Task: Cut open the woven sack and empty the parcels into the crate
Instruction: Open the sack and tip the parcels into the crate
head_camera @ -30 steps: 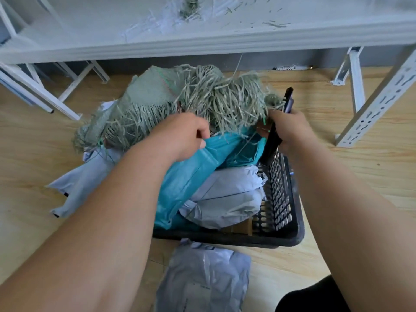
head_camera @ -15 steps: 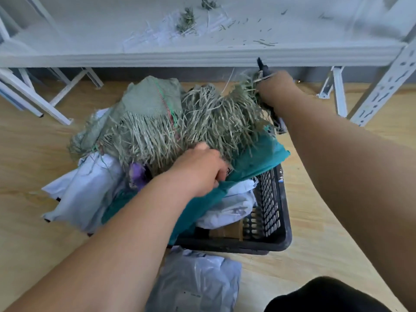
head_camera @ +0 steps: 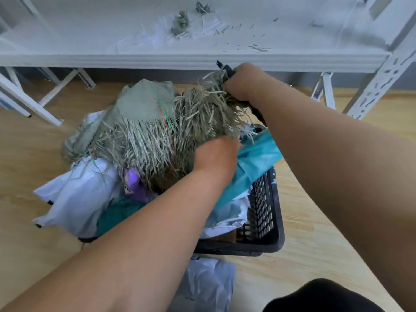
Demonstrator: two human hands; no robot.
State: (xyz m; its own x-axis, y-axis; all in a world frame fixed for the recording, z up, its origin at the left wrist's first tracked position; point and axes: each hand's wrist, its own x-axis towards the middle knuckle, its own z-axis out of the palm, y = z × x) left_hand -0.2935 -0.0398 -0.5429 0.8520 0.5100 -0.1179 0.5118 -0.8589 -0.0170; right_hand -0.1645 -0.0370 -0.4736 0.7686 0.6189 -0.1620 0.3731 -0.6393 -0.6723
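A frayed grey-green woven sack (head_camera: 144,122) lies heaped over the black plastic crate (head_camera: 265,212) on the floor. My left hand (head_camera: 216,156) grips the sack's shredded lower edge at the middle. Up at the sack's far right corner, my right hand (head_camera: 245,82) clutches the frayed strands together with a black cutter (head_camera: 225,68) whose tip pokes out above the fist. Parcels fill the crate: a teal one (head_camera: 254,161) under my left wrist, white ones (head_camera: 76,197) at the left, and a purple one (head_camera: 135,183).
A white metal shelf (head_camera: 193,58) littered with sack fibres runs across the top, its perforated leg (head_camera: 380,77) at the right. A grey parcel (head_camera: 207,287) lies on the wooden floor in front of the crate. A dark knee (head_camera: 324,296) shows at the bottom right.
My right hand rose from the crate's right rim to the sack's far corner, lifting the sack with the cutter. The left hand shifted right along the frayed edge. More parcels show underneath.
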